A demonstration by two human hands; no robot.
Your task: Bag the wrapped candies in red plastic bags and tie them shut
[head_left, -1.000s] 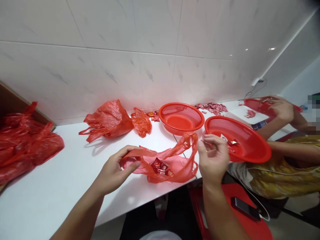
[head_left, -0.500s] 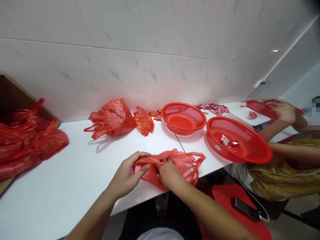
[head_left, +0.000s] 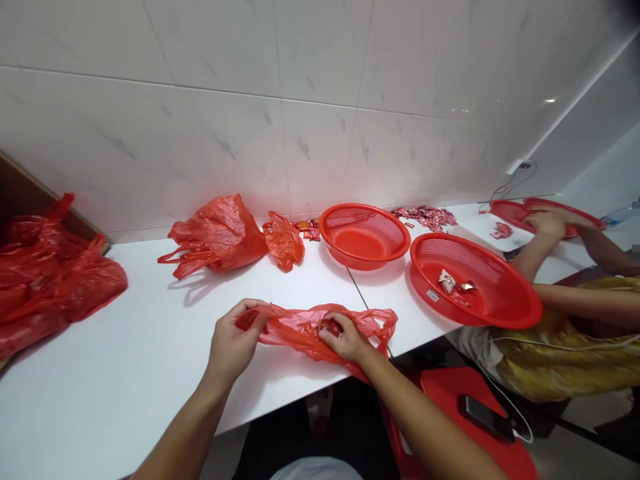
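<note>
Left hand (head_left: 234, 343) is clamped on the left edge of the red plastic bag (head_left: 295, 330), pinching the film tight. The bag lies flat on the white worktop (head_left: 150, 347), right at its front edge, between the two hands. Right hand (head_left: 346, 341) is at the bag's mouth, fingers closed on a small red packet (head_left: 331, 327); there is print on it, but it is too small to read.

Further right, the near red basket (head_left: 493, 273) overhangs the worktop edge and holds a few wrapped sweets (head_left: 453, 283). A white sticker (head_left: 433, 295) sits on its inner wall, its writing too fine to make out. Behind it the far red basket (head_left: 350, 219) stands just beside the wall, with a pile of red wrappers (head_left: 425, 215) to its right. Two crumpled red bags (head_left: 220, 233) lie against the tiles, and a heap of red bags (head_left: 50, 280) fills the far left.

At the right, a co-worker's hand (head_left: 547, 223) rests on a third red basket (head_left: 510, 212). A phone (head_left: 485, 417) lies on a red stool (head_left: 450, 393), cable plugged in.
</note>
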